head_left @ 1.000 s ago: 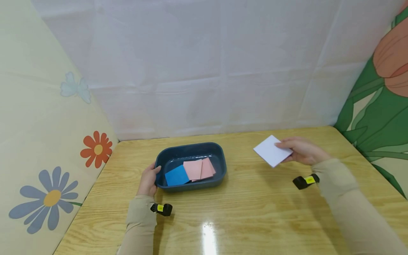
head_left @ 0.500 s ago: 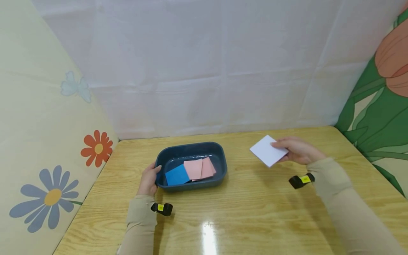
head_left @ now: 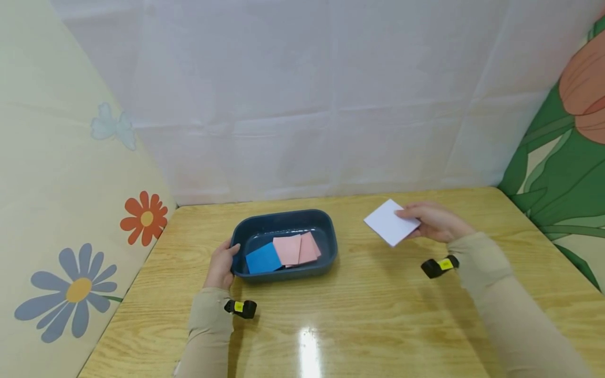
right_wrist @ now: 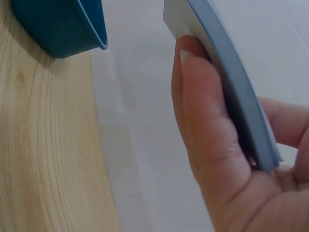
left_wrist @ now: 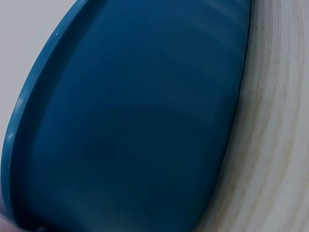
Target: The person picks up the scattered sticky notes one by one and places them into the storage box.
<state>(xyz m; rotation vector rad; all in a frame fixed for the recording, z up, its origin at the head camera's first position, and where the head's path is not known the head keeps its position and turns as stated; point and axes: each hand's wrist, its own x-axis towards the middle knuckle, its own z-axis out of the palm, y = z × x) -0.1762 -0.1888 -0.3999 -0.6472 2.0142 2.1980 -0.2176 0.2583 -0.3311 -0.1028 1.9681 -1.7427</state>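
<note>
A dark blue rectangular plastic tub (head_left: 283, 274) stands on the wooden table, left of centre in the head view. My left hand (head_left: 220, 265) grips its left end, thumb over the rim; the fingers behind the wall are hidden. Inside the tub lie a blue paper square (head_left: 263, 258) and several overlapping pink paper squares (head_left: 287, 250). To the right, above the table, my right hand (head_left: 437, 221) pinches a white square paper pad (head_left: 388, 223), thumb on top and fingers underneath. The right wrist view shows the pad's thick edge (right_wrist: 236, 79) between thumb and fingers. The tub's outer wall (left_wrist: 135, 111) fills the left wrist view.
The wood-grain table (head_left: 368, 325) ends at a white cloth backdrop (head_left: 302, 105). Flower-printed panels (head_left: 61, 210) flank it on both sides. A black wrist camera (head_left: 241, 308) sits at the left cuff and another black camera (head_left: 439, 266) at the right cuff.
My right hand has moved slowly left toward the tub, carrying the white paper pad. The left hand, the tub and the squares inside have stayed in place.
</note>
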